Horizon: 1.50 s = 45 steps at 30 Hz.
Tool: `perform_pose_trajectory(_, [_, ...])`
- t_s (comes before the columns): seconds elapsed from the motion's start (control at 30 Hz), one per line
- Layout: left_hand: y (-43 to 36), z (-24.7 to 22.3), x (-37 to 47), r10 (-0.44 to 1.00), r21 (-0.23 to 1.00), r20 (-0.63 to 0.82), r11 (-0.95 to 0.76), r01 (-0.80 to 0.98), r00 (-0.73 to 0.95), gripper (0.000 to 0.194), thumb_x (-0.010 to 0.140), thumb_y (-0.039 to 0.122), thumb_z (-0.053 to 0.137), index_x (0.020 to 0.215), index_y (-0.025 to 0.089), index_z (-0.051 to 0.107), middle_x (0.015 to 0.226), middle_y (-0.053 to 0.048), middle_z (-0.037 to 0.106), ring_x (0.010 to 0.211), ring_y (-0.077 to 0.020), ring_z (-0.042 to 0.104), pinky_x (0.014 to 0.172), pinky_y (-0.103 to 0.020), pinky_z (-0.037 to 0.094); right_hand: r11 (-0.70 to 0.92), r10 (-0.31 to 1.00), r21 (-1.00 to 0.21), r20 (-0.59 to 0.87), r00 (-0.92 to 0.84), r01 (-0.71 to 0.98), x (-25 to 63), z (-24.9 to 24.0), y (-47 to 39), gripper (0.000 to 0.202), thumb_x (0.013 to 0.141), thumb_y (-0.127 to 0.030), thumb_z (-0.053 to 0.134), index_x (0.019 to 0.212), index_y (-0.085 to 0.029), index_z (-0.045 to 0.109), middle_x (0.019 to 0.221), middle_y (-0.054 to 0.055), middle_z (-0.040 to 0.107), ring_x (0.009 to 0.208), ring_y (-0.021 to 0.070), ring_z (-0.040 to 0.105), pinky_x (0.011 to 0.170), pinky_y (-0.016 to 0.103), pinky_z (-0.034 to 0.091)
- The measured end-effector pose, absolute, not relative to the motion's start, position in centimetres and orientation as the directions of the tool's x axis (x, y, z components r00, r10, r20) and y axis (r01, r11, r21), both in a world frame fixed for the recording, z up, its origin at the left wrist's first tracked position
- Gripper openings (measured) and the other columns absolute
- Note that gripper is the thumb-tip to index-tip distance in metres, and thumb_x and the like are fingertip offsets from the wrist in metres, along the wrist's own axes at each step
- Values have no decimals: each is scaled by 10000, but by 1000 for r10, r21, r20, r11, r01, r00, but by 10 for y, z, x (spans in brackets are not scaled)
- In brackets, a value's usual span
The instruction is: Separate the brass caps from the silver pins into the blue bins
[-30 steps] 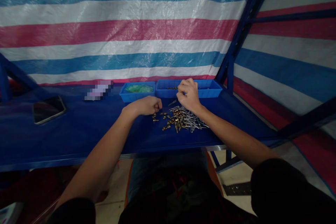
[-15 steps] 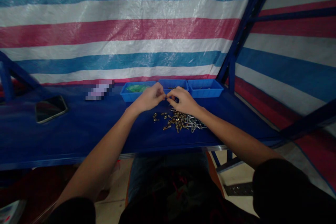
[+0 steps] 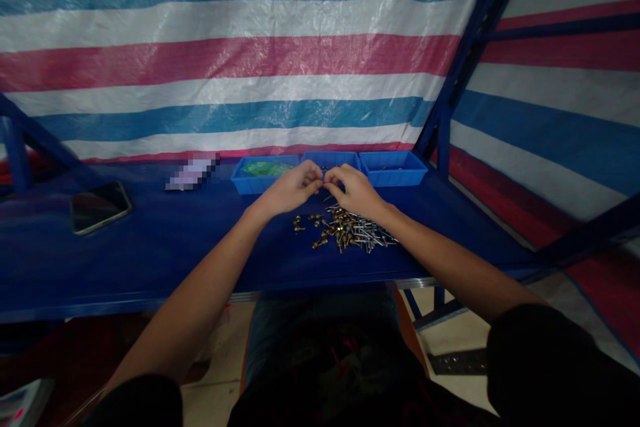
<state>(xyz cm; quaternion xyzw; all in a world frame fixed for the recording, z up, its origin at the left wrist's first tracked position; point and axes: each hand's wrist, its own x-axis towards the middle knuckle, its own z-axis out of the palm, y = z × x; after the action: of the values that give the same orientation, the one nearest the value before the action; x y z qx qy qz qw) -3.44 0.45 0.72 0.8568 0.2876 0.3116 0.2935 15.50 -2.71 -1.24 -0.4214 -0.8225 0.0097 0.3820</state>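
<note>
Near metal pins (image 3: 353,230), the left hand (image 3: 294,189) and right hand (image 3: 356,193) are being held close, fingers pinched shut. Anything gripped is being hidden.

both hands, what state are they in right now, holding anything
Left hand: fingertips pinched together; whether it holds something cannot be told.
Right hand: thumb and fingers closed near the left's fingertips; any held piece is too small to make out.

Three blue trays (image 3: 397,178), two hands (image 3: 291,188), one phone (image 3: 101,207), one fastener pile (image 3: 345,232)
</note>
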Motion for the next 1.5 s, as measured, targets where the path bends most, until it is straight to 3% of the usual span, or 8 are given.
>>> perform_pose_trajectory(0.33, [1,9,-33,638,392,410,-768,506,652,180,873,272,558,1009,159,591,777,-29,649,651,-132,588,604,-257,430,617,717,-365,625,-309,697,156,-17,-23,163,935,-287,459,836,-199,555,782,35,613,776,186,521,722,321,374])
perform_pose_trajectory(0.5, [3,9,-33,670,407,444,-742,533,595,173,891,287,536,965,146,603,811,-50,677,698,-146,612,634,-267,434,605,733,-379,609,-303,700,156,-15,-23,221,952,-305,426,781,-205,526,763,35,604,773,186,518,730,323,370])
perform_pose_trajectory(0.67, [0,10,-31,678,411,388,-734,541,625,211,902,311,531,992,137,609,767,-45,676,664,-143,605,605,-264,406,592,728,-380,630,-270,711,156,-16,-21,204,941,-290,429,769,-204,497,741,28,577,748,178,517,703,315,352])
perform_pose_trajectory(0.97, [-3,11,-27,587,305,394,-810,502,707,226,940,246,417,850,146,598,733,-40,643,653,-133,576,610,-268,391,599,776,-494,552,-304,630,152,-6,-30,285,948,-323,378,687,-215,410,623,-19,470,611,130,464,612,289,301])
perform_pose_trajectory(1.5, [3,2,-27,624,381,325,-774,505,711,252,934,200,360,877,141,599,750,-50,654,687,-143,611,655,-260,449,587,805,-530,459,-375,612,155,-9,-25,214,930,-239,357,771,-195,495,707,23,581,670,149,524,650,288,355])
